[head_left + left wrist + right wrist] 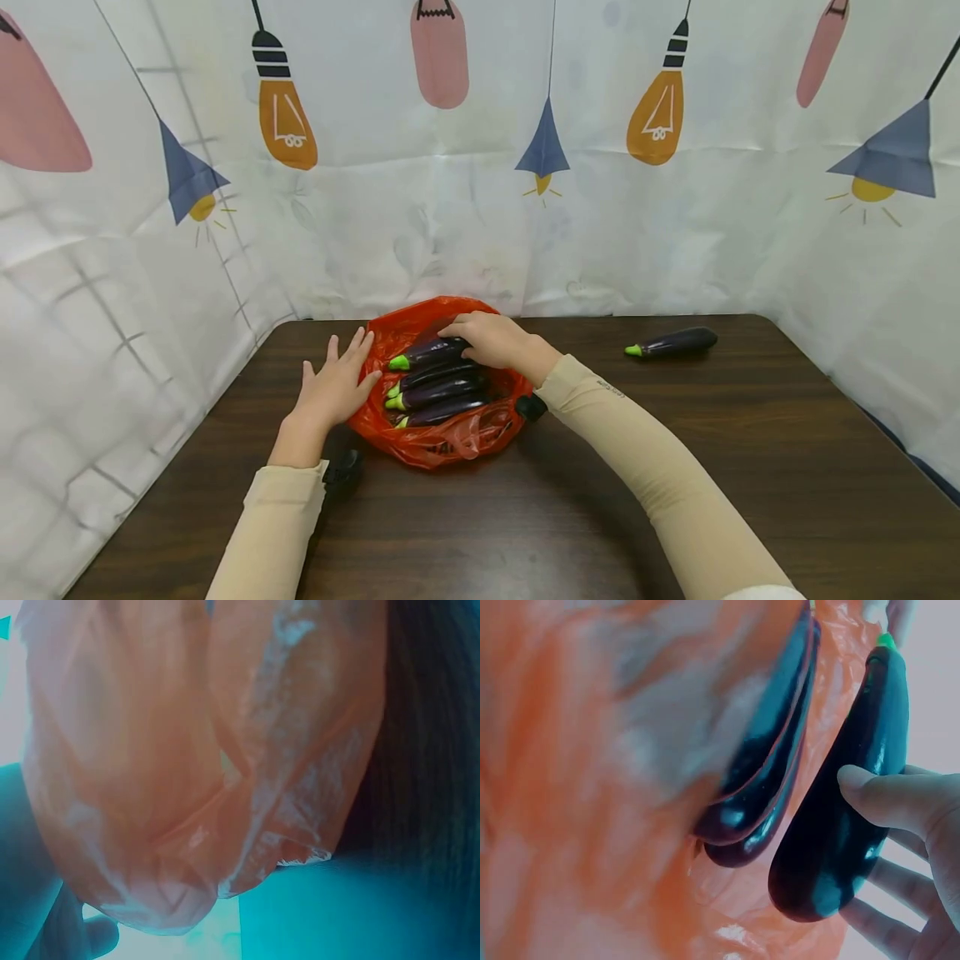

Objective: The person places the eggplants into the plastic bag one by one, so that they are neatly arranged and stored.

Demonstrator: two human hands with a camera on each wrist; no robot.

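A red plastic bag [432, 454] lies spread with its mouth up, several dark purple eggplants [438, 392] with green stem ends side by side in it. My right hand [487, 337] reaches over its far right side and grips one eggplant [832, 817], the thumb across the front and the fingers behind. This eggplant is apart from the others in the right wrist view. My left hand [335, 385] has its fingers spread and straight, right at the bag's left rim. In the left wrist view the bag's crinkled plastic [150, 787] hides most of what is behind it.
Another eggplant [672, 342] lies alone at the back right of the dark wooden table [495, 533]. A white curtain [480, 225] printed with lamps and bulbs hangs behind the table and along both sides.
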